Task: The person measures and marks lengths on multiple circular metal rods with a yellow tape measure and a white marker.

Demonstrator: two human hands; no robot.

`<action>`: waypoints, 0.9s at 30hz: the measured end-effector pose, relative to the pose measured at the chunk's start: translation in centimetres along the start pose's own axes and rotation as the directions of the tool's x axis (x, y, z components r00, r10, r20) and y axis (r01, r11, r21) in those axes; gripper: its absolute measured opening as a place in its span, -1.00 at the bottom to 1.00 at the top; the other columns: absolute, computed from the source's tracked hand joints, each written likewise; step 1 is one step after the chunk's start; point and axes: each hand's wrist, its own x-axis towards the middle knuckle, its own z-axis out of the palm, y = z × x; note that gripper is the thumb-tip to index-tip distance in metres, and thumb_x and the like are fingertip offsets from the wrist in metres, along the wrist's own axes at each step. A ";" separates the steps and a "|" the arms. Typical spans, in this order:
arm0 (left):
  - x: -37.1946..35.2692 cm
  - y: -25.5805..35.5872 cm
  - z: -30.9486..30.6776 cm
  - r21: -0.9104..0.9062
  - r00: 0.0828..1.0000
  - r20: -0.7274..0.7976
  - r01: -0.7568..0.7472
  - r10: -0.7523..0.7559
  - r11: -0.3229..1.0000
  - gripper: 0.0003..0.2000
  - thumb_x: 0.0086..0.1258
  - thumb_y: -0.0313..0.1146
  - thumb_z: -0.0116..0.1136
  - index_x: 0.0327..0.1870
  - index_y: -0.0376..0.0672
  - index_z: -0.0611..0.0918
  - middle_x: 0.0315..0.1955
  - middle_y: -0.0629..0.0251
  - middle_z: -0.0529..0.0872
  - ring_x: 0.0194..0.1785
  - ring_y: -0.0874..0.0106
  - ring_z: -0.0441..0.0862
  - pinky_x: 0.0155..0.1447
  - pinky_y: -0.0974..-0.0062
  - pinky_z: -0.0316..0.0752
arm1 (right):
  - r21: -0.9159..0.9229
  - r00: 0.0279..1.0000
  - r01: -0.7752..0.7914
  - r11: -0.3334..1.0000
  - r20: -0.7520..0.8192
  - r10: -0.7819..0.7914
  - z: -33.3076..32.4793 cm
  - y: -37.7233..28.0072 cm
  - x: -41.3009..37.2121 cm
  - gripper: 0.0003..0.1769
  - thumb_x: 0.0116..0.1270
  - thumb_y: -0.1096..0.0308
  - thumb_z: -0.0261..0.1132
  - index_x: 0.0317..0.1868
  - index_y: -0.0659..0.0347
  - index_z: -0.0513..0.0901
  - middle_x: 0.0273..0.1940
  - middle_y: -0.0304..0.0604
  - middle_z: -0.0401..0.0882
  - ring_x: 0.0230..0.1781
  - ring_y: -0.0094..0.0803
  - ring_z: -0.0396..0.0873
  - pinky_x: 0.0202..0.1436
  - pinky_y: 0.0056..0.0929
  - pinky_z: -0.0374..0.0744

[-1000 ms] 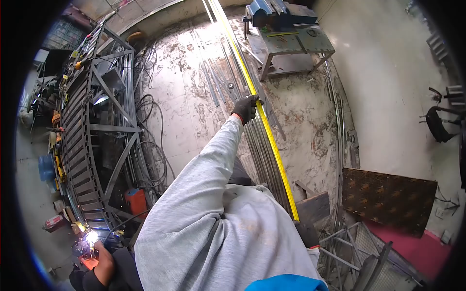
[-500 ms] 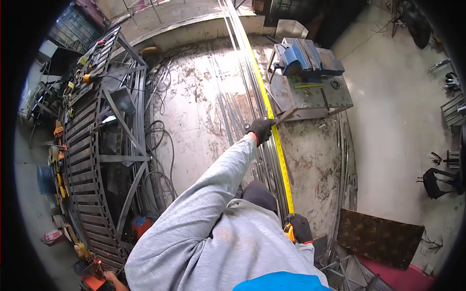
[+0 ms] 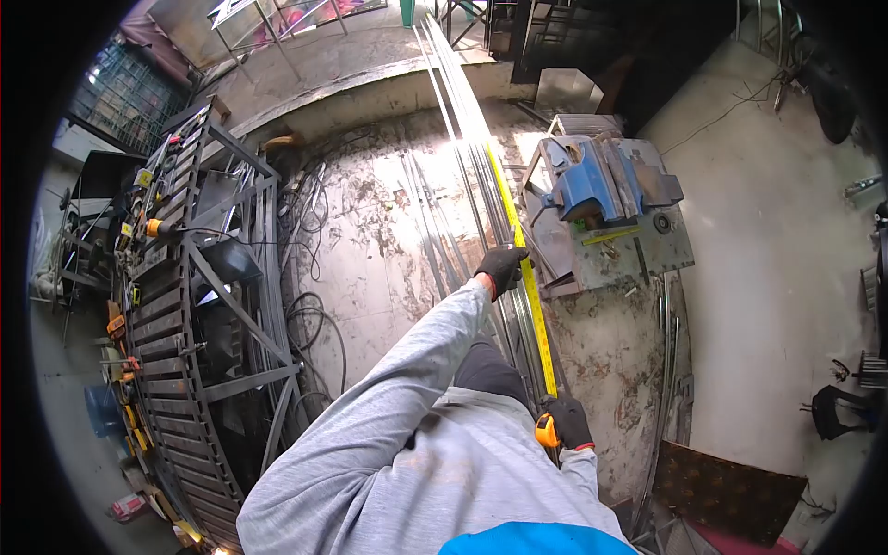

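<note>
My left hand [image 3: 502, 269], in a dark glove, is closed on the yellow blade of a tape measure [image 3: 535, 319] with the arm stretched forward. The blade runs along long metal tubes [image 3: 472, 153] lying lengthwise on the floor, and its far end is lost in glare. Close to my body, my right hand [image 3: 570, 422], also gloved, is closed around the orange tape measure case [image 3: 547, 430]. Between the two hands the blade is pulled straight.
On the left stands a slatted metal rack [image 3: 171, 388] with tools along it. Cables [image 3: 319, 324] lie beside it. A blue bench vise [image 3: 592, 180] sits on a metal bench [image 3: 615, 259] at the right. A dark patterned board [image 3: 726, 490] lies lower right.
The view has tilted, so the vise and bench appear lower and further right. My right hand has turned, showing more of the case. A person's hand at lower left has left the view.
</note>
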 end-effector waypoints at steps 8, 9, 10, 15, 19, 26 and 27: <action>10.5 11.7 -3.1 0.190 0.994 -0.022 0.110 -0.108 0.976 -0.74 0.42 -0.14 0.30 -0.18 -0.18 0.68 -0.39 0.27 0.68 -0.54 0.47 0.45 -0.52 0.44 0.32 | 0.105 0.998 -0.063 0.993 0.024 0.060 2.3 -14.2 15.1 -0.64 0.47 0.20 0.31 -0.46 0.26 0.65 -0.61 -0.34 0.53 -0.61 -0.52 0.50 -0.50 -0.38 0.40; 11.5 12.0 -3.8 0.182 0.991 -0.010 0.132 -0.133 0.974 -0.74 0.43 -0.14 0.29 -0.15 -0.16 0.70 -0.33 0.24 0.75 -0.53 0.48 0.46 -0.52 0.44 0.32 | -0.014 1.000 0.003 1.000 0.015 -0.003 2.3 -16.0 17.2 -0.67 0.47 0.23 0.31 -0.45 0.21 0.64 -0.58 -0.35 0.54 -0.61 -0.52 0.51 -0.51 -0.39 0.40; 12.6 12.0 -4.7 0.175 0.989 -0.009 0.145 -0.146 0.974 -0.74 0.43 -0.14 0.29 -0.15 -0.16 0.70 -0.33 0.24 0.75 -0.53 0.48 0.46 -0.52 0.44 0.32 | 0.133 0.998 0.040 0.990 0.035 -0.045 2.5 -15.0 20.5 -0.72 0.48 0.23 0.30 -0.41 0.16 0.64 -0.55 -0.33 0.57 -0.60 -0.50 0.54 -0.50 -0.40 0.45; 17.2 17.0 -7.4 0.293 0.978 0.078 0.163 -0.193 0.942 -0.69 0.50 -0.13 0.18 0.06 -0.13 0.73 -0.08 0.20 0.85 -0.49 0.45 0.53 -0.46 0.45 0.42 | 0.073 0.999 0.035 0.997 0.019 -0.036 3.5 -19.0 31.9 -0.74 0.47 0.24 0.29 -0.39 0.16 0.59 -0.53 -0.28 0.58 -0.56 -0.45 0.63 -0.45 -0.35 0.59; 24.1 23.0 -10.5 0.318 0.985 -0.165 0.107 -0.056 0.942 -0.68 0.43 -0.16 0.19 -0.01 -0.22 0.72 -0.24 0.22 0.85 -0.52 0.43 0.57 -0.45 0.43 0.46 | 0.116 0.998 0.055 0.992 -0.025 -0.052 5.7 -21.6 36.5 -0.72 0.45 0.26 0.31 -0.43 0.19 0.59 -0.56 -0.27 0.55 -0.59 -0.44 0.61 -0.49 -0.32 0.54; 48.1 32.2 -22.3 0.846 0.922 -0.107 -0.112 0.372 0.521 -0.86 0.40 -0.32 0.17 -0.23 -0.12 0.73 -0.44 0.25 0.79 -0.42 0.40 0.73 -0.35 0.43 0.54 | 0.189 0.947 -0.320 0.928 0.047 0.317 8.4 -28.1 40.0 -0.81 0.44 0.27 0.32 -0.31 0.19 0.67 -0.50 -0.29 0.62 -0.54 -0.53 0.59 -0.41 -0.47 0.52; 49.7 34.1 -21.7 0.305 0.930 -0.355 0.019 0.095 0.952 -0.88 0.38 -0.32 0.22 -0.24 -0.15 0.69 -0.50 0.22 0.74 -0.47 0.41 0.71 -0.45 0.43 0.50 | 0.163 0.923 -0.383 0.909 0.026 0.384 8.9 -30.2 40.3 -0.81 0.45 0.28 0.31 -0.28 0.20 0.69 -0.49 -0.31 0.62 -0.51 -0.56 0.59 -0.38 -0.49 0.52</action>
